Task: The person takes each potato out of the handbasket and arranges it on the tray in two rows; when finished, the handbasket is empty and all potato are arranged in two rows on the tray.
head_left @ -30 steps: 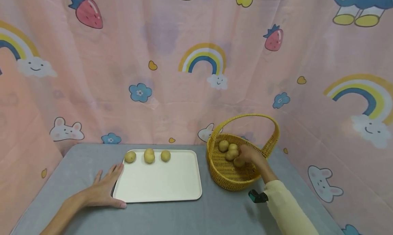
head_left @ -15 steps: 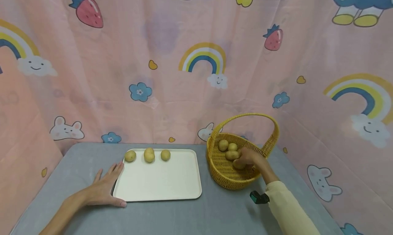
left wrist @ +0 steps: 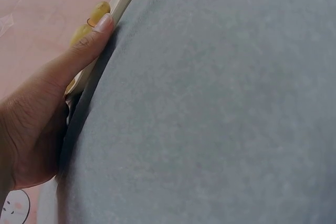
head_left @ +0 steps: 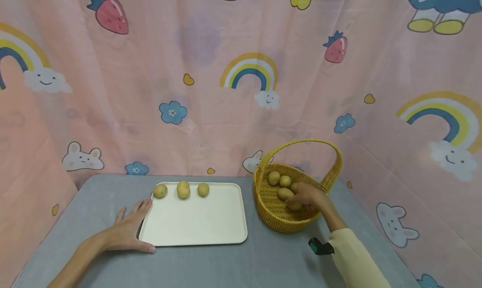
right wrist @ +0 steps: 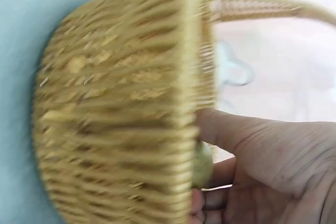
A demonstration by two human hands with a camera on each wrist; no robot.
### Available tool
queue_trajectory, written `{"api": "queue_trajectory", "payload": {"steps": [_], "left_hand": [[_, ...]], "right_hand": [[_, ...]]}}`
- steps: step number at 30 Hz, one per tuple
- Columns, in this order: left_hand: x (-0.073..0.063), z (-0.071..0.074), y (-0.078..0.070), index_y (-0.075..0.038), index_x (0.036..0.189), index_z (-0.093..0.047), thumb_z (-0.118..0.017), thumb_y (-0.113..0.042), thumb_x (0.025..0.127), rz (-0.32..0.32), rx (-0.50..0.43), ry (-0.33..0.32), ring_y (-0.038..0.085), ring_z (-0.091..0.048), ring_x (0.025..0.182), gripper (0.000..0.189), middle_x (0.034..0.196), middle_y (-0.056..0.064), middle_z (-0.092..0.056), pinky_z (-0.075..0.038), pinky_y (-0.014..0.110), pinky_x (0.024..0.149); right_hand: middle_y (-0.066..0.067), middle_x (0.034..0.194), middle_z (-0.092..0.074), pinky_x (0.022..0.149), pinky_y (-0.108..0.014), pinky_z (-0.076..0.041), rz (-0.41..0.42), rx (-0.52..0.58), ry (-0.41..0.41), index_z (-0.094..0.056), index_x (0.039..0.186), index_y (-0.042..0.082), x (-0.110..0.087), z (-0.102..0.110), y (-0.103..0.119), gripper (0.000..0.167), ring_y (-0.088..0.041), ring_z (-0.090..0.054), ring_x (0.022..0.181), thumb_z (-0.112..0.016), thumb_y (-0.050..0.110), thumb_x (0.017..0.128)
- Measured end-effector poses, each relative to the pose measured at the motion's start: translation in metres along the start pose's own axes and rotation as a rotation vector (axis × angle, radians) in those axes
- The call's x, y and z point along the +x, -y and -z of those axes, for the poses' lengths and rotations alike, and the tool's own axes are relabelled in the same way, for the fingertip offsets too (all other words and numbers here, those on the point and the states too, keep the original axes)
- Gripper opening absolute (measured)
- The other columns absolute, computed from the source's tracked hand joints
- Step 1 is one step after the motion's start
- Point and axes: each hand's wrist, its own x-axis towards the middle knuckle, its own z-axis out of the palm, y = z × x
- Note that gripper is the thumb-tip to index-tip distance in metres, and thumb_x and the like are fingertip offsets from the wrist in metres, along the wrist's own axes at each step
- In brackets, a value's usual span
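Right wrist: the right hand (right wrist: 278, 166) had a potato (right wrist: 201, 166) between its thumb and fingers, just inside the woven basket (right wrist: 110, 124); the rim hid the fingertips, so whether they gripped it could not be told. A sound hold seemed to need thumb and fingertips on opposite sides of one potato, below its widest part, with any lift steep enough to clear the rim and the tall handle (head_left: 306, 141). Other potatoes (head_left: 274, 178) lay close by toward the basket's far side, so a narrow pinch looked better than a sweep, which could have rolled them.

The basket stood near the far right corner of the desk (head_left: 188, 267). Left of it, toward the far edge, lay a white tray (head_left: 196, 221) with four more potatoes (head_left: 203, 189) along its far side. The left hand (head_left: 128, 233), fingers spread wide and gripping nothing, rested against the tray's left edge; light, even contact there seemed enough to steady it.
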Motion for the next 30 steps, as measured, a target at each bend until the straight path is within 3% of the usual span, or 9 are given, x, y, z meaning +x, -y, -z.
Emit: {"api": "queue_trajectory", "payload": {"steps": [4, 7, 11, 15, 17, 21, 26, 30], "left_hand": [[0.001, -0.001, 0.001, 0.009, 0.163, -0.013, -0.089, -0.057, 0.068, 0.000, 0.003, -0.003, 0.062, -0.008, 0.155, 0.139, 0.170, 0.037, -0.014, 0.007, 0.084, 0.115], [0.001, -0.001, 0.000, 0.008, 0.163, -0.013, -0.090, -0.056, 0.068, 0.001, -0.005, -0.001, 0.062, -0.008, 0.156, 0.139, 0.170, 0.036, -0.014, 0.008, 0.084, 0.115], [0.000, 0.000, 0.000, 0.009, 0.163, -0.012, -0.090, -0.056, 0.068, 0.000, -0.013, 0.001, 0.062, -0.007, 0.156, 0.139, 0.170, 0.037, -0.013, 0.008, 0.084, 0.115], [0.000, 0.000, 0.000, 0.008, 0.163, -0.012, -0.090, -0.055, 0.068, 0.001, -0.014, 0.003, 0.062, -0.007, 0.156, 0.138, 0.170, 0.037, -0.013, 0.008, 0.084, 0.115], [-0.001, 0.001, 0.000, 0.008, 0.164, -0.012, -0.090, -0.055, 0.068, 0.000, -0.013, 0.002, 0.062, -0.007, 0.156, 0.138, 0.170, 0.036, -0.013, 0.008, 0.084, 0.115], [-0.001, 0.001, -0.001, 0.008, 0.163, -0.013, -0.090, -0.055, 0.068, -0.003, -0.009, -0.004, 0.062, -0.008, 0.155, 0.138, 0.170, 0.036, -0.014, 0.008, 0.084, 0.115], [-0.001, 0.001, -0.002, 0.008, 0.163, -0.013, -0.090, -0.056, 0.068, 0.000, 0.002, -0.005, 0.062, -0.009, 0.156, 0.138, 0.170, 0.036, -0.015, 0.007, 0.083, 0.115], [-0.001, 0.001, -0.003, 0.008, 0.163, -0.013, -0.090, -0.057, 0.067, 0.008, -0.002, -0.004, 0.062, -0.008, 0.156, 0.139, 0.170, 0.036, -0.014, 0.009, 0.083, 0.116]], "right_hand": [[0.006, 0.057, -0.036, 0.049, -0.022, -0.033, 0.069, 0.063, -0.041, -0.040, 0.064, 0.018, -0.019, 0.007, 0.010, 0.046, -0.009, -0.038, 0.049, -0.076, 0.025, 0.092], [0.007, 0.057, -0.036, 0.050, -0.021, -0.032, 0.153, 0.118, -0.053, -0.041, 0.063, 0.017, -0.032, 0.012, 0.018, 0.044, -0.008, -0.038, 0.051, -0.076, 0.021, 0.089], [-0.001, 0.073, -0.051, 0.057, -0.029, -0.050, 0.255, 0.221, 0.007, -0.053, 0.084, 0.006, -0.050, 0.015, 0.036, 0.026, -0.014, -0.049, 0.062, -0.075, 0.018, 0.089], [-0.010, 0.095, -0.060, 0.069, -0.042, -0.064, 0.341, 0.292, 0.081, -0.054, 0.111, -0.005, -0.062, 0.014, 0.057, 0.035, -0.018, -0.062, 0.076, -0.074, 0.019, 0.093], [-0.013, 0.101, -0.066, 0.071, -0.043, -0.065, 0.374, 0.297, 0.097, -0.057, 0.121, -0.008, -0.064, 0.012, 0.067, 0.040, -0.020, -0.068, 0.079, -0.071, 0.019, 0.095], [-0.012, 0.101, -0.072, 0.074, -0.042, -0.065, 0.380, 0.299, 0.107, -0.064, 0.131, -0.003, -0.062, 0.005, 0.085, 0.041, -0.022, -0.073, 0.078, -0.064, 0.022, 0.099], [-0.012, 0.099, -0.070, 0.078, -0.045, -0.065, 0.417, 0.363, 0.126, -0.066, 0.124, 0.000, -0.051, -0.009, 0.105, 0.032, -0.025, -0.073, 0.080, -0.056, 0.025, 0.107], [-0.014, 0.100, -0.071, 0.076, -0.035, -0.062, 0.432, 0.403, 0.093, -0.067, 0.121, -0.002, -0.036, -0.022, 0.121, 0.033, -0.025, -0.071, 0.081, -0.053, 0.026, 0.109]]}}
